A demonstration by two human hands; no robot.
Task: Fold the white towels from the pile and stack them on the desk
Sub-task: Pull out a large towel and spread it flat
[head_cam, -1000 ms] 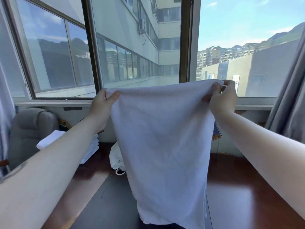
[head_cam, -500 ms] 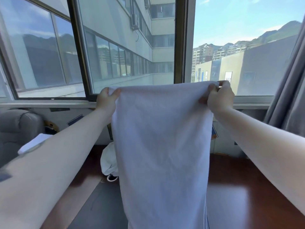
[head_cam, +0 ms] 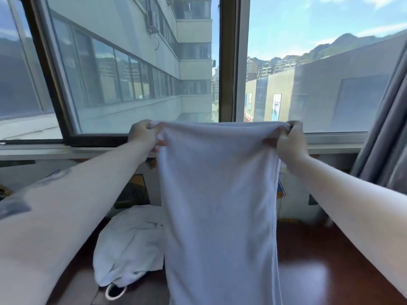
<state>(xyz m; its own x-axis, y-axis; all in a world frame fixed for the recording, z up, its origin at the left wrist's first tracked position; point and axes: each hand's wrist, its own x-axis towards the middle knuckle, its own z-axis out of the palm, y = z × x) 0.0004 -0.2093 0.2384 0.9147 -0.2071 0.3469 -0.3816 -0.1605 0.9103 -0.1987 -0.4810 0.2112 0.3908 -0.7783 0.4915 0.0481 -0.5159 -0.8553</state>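
Observation:
A white towel (head_cam: 218, 205) hangs lengthwise in front of me, held up at window-sill height. My left hand (head_cam: 145, 135) grips its top left corner and my right hand (head_cam: 288, 142) grips its top right corner. The cloth drops straight down past the bottom of the view, hiding the middle of the desk. Behind it on the left lies a crumpled pile of white towels (head_cam: 130, 245) on the dark wooden desk (head_cam: 319, 271).
A large window (head_cam: 136, 69) with a dark frame fills the wall ahead, its sill just beyond my hands. A grey curtain (head_cam: 387, 128) hangs at the right. A small white-rimmed object (head_cam: 115, 291) peeks out under the pile.
My view has swung to the right, so the grey chair and the folded stack at the left have left the view. Both hands sit lower in view and still hold the towel's top corners.

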